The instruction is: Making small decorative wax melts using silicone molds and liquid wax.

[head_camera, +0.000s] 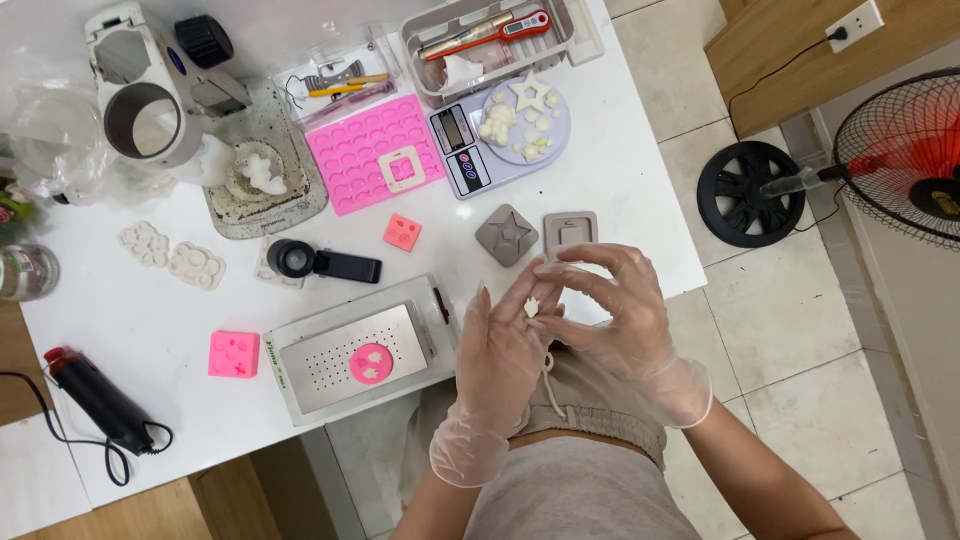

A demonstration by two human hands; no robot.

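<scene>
Head view: small white piece (532, 306) pinched in right hand (610, 310) grip, left hand (500, 345) flat open beside.

A white worktable (620, 170) stands on a floor of large pale square tiles (800, 400) with grey grout. At right, 1 black standing fan (900, 160) with red blades. A wooden wall panel (780, 60) carries a white power socket (860, 25)
</scene>
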